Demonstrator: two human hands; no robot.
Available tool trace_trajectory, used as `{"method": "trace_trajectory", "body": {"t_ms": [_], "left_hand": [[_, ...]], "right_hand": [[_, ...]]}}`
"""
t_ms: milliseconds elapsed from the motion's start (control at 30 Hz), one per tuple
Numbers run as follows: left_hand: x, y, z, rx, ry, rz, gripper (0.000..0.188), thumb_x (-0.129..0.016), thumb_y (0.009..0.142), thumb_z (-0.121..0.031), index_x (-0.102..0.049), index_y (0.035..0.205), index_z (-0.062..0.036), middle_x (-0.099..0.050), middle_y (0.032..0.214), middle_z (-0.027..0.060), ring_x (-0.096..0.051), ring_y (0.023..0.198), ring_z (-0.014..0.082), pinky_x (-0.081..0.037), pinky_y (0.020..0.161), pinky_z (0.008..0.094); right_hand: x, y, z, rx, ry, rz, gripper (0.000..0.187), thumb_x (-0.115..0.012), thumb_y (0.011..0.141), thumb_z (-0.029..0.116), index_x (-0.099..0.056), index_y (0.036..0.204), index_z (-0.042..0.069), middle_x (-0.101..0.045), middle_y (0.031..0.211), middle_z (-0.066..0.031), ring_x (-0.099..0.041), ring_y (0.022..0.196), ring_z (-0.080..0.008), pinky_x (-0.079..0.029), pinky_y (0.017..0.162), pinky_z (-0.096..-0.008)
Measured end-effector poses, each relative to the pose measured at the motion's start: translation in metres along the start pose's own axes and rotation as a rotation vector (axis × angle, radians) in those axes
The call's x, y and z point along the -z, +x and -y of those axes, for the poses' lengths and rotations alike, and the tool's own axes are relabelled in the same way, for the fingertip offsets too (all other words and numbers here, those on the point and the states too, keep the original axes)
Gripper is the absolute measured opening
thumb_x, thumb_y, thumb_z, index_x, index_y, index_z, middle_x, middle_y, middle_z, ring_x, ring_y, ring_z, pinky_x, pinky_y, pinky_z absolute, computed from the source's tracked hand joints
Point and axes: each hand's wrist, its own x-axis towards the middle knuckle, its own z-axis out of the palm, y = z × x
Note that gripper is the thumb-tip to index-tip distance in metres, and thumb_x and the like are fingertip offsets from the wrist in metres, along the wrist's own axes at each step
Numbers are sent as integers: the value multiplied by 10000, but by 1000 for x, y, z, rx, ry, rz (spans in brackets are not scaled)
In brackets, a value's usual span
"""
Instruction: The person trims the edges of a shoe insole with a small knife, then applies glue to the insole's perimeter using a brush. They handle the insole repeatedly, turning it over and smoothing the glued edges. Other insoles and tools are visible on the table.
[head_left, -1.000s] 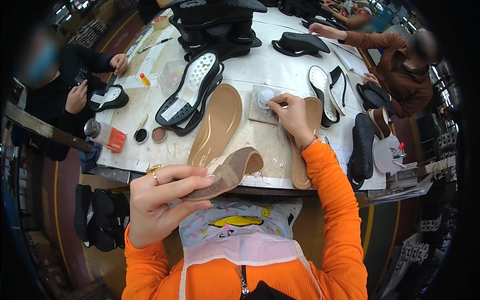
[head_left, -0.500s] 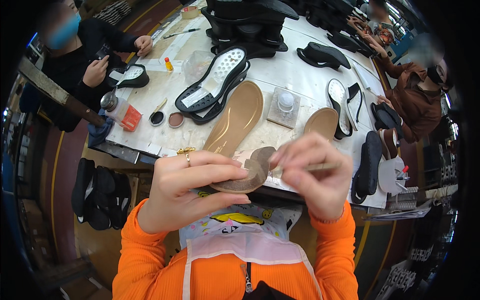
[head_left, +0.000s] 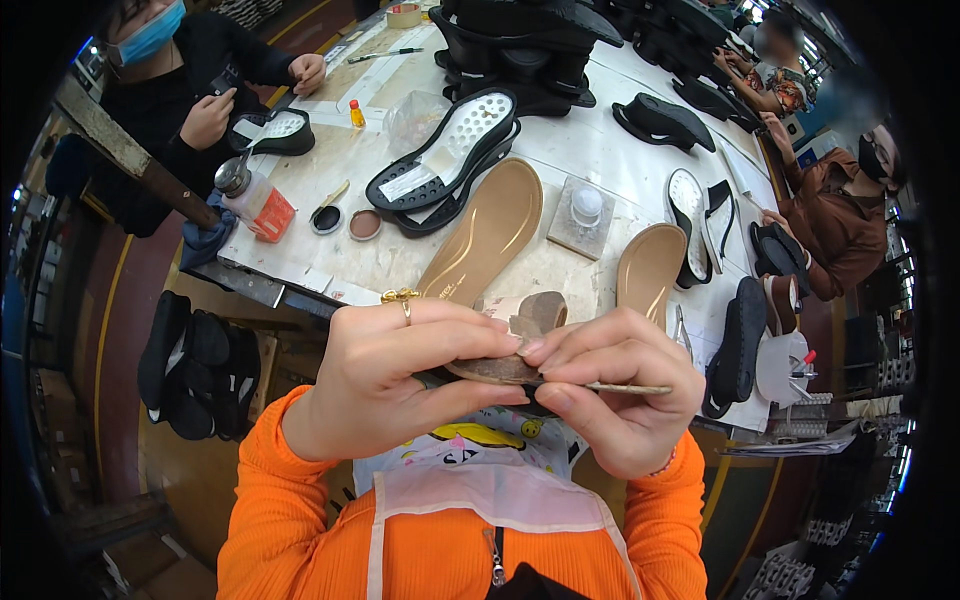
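Observation:
My left hand [head_left: 395, 365] has fingers and thumb closed on a brown, curved shoe strap [head_left: 490, 370] with a pale inner side. At the strap's edge, my right hand [head_left: 630, 390] pinches a thin, light stick [head_left: 640, 389] that juts out past its fingers. The fingertips of both hands almost meet over the strap. Whatever the stick's tip touches is hidden by the fingers. Just beyond the hands lie two tan insoles on the table, one long insole [head_left: 488, 230] on the left and another insole [head_left: 648, 268] on the right.
Nearby on the white table [head_left: 560, 135] stand a red-labelled bottle [head_left: 258, 205], two small round pots, a white-capped jar [head_left: 586, 205] on a square slab, and black soles [head_left: 455, 150]. More soles are piled at the back [head_left: 515, 60]. People work on both sides.
My right hand has come left and down onto the strap's edge, where it was blurred in motion before. The strap has tipped flatter. The whole view has shifted slightly.

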Motion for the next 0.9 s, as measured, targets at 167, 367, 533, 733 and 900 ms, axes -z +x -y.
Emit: {"method": "trace_trajectory", "body": {"t_ms": [167, 367, 533, 733, 900], "left_hand": [[-1, 1, 1, -47, 1, -3, 309, -841, 653, -84, -705, 915, 7, -705, 900, 136, -703, 776, 225, -561, 680, 276], [0, -2, -1, -34, 1, 2, 336, -851, 626, -73, -710, 917, 19, -709, 926, 155, -710, 839, 255, -565, 732, 293], [1, -3, -5, -44, 39, 25, 351, -839, 648, -80, -705, 956, 23, -707, 931, 160, -709, 851, 265, -567, 732, 299], [1, -4, -5, -99, 122, 52, 352, -825, 680, -111, -697, 983, 13, -701, 957, 169, -708, 868, 278, -575, 746, 312], [1, -8, -3, -179, 159, 76, 359, -824, 682, -144, -691, 978, 11, -699, 956, 165, -707, 867, 287, -583, 749, 326]], "right_hand": [[0, -1, 2, 43, -86, 20, 100, -714, 748, -85, -667, 823, -38, -631, 848, -151, -678, 835, -259, -559, 759, -345], [-1, -1, -1, 76, -73, 14, 98, -705, 763, -74, -650, 835, -38, -622, 855, -151, -678, 833, -265, -557, 750, -342], [2, -4, -2, 77, -54, 21, 96, -695, 774, -64, -638, 847, -36, -611, 850, -147, -679, 835, -269, -555, 745, -342], [4, -7, -2, 81, -43, 24, 105, -690, 756, -79, -636, 836, -37, -602, 835, -141, -680, 823, -274, -556, 738, -346], [2, -10, -6, 119, -5, 22, 178, -733, 723, -81, -664, 881, -35, -648, 898, -159, -671, 797, -214, -544, 688, -275]]}}
